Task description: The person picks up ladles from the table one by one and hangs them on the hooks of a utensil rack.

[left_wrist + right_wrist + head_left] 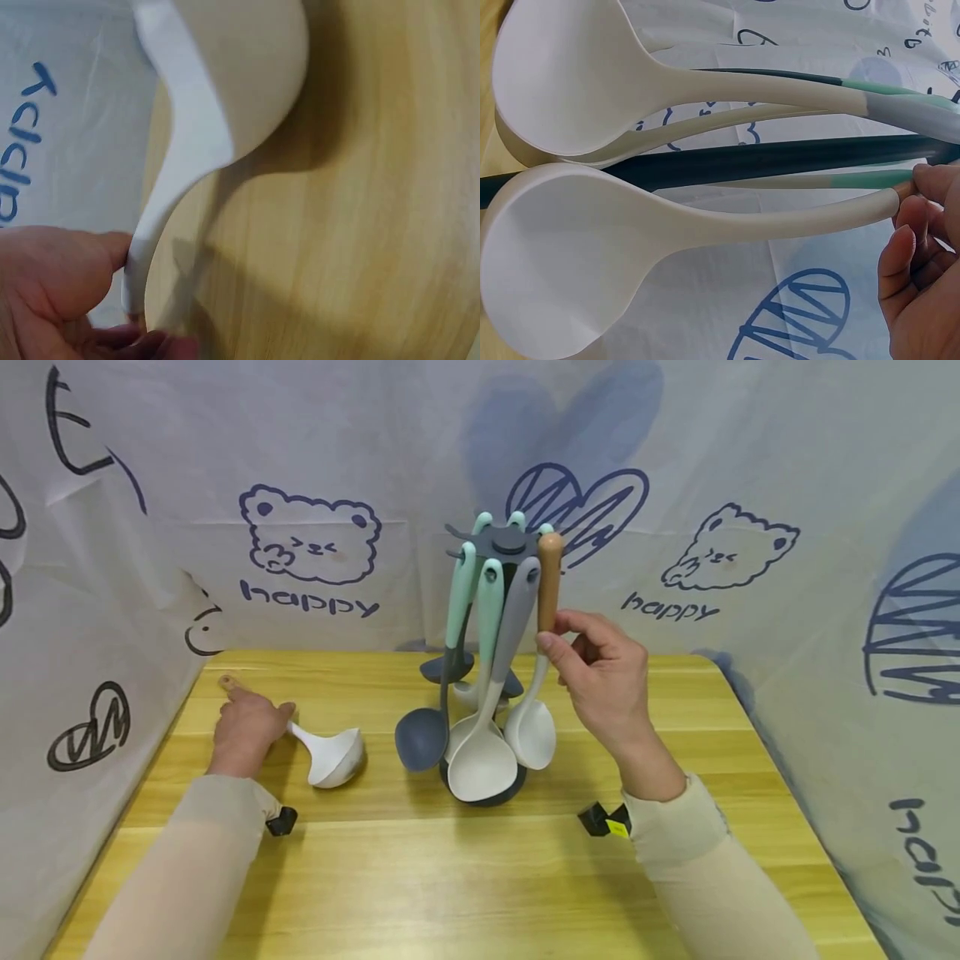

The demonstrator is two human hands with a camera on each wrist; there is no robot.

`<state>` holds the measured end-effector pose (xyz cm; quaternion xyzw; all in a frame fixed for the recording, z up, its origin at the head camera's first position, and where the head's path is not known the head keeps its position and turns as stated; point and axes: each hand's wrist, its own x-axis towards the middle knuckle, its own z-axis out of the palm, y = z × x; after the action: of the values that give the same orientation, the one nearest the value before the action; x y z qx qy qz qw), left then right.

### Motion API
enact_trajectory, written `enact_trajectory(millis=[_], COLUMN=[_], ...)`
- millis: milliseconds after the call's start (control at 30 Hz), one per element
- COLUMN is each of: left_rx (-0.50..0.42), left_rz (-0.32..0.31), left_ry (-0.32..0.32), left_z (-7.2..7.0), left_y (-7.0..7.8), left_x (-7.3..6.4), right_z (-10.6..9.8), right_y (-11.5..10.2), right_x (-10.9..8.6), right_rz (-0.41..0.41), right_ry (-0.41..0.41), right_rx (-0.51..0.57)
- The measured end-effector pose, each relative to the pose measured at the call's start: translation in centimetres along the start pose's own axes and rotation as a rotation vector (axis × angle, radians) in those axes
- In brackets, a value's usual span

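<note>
At the left of the table, my left hand (pixel 247 727) holds the wooden handle of a white ladle (pixel 336 760), whose bowl lies toward the middle. The left wrist view shows thumb and fingers around this ladle (pixel 176 165) near where white meets wood. My right hand (pixel 611 681) pinches a second white ladle (pixel 550 581) low on its wooden handle, thumb against fingers. That ladle stands upright at the right side of a dark utensil rack (pixel 510 539); whether it hangs on a hook is hidden. Its white bowl (pixel 562 262) fills the lower left of the right wrist view.
Several other utensils hang around the rack: a white ladle with a grey handle (pixel 517 610), a dark ladle with a mint handle (pixel 422 739), and more behind. The wooden table (pixel 420 885) ends at a printed cloth (pixel 420 468) behind and at both sides.
</note>
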<state>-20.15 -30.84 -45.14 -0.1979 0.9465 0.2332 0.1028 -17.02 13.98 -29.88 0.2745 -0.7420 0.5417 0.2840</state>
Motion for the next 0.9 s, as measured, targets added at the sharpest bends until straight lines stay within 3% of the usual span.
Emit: enact_trajectory(millis=[100,167,267,467,600,700,900], left_rx=[-0.024,-0.047,-0.137,-0.459,-0.582,-0.590,-0.517], left_rz=[-0.014,0.010,0.017,-0.069,-0.022,0.046,0.160], left_ry=[-0.118,-0.140,-0.121,-0.083,-0.066,-0.032,0.093], left_z=[-0.4,-0.6,-0.6,-0.9,-1.5,-2.0,-3.7], left_y=[-0.2,-0.4,-0.5,0.8,2.3,3.6,6.7], left_x=[-0.4,-0.6,-0.6,-0.9,-1.8,-2.7,-5.1], right_z=[0.0,0.0,0.1,0.1,0.1,0.1,0.1], right_y=[0.0,0.0,-0.1,-0.1,-0.1,-0.1,-0.1], right_x=[0.0,0.0,0.0,0.0,0.0,0.0,0.0], right_rz=[0.004,0.007,0.012,0.019,0.018,0.015,0.015], right_ry=[0.001,0.001,0.000,-0.003,-0.003,-0.004,-0.006], right_rx=[-0.004,-0.005,-0.009,-0.013,-0.009,-0.009,-0.005])
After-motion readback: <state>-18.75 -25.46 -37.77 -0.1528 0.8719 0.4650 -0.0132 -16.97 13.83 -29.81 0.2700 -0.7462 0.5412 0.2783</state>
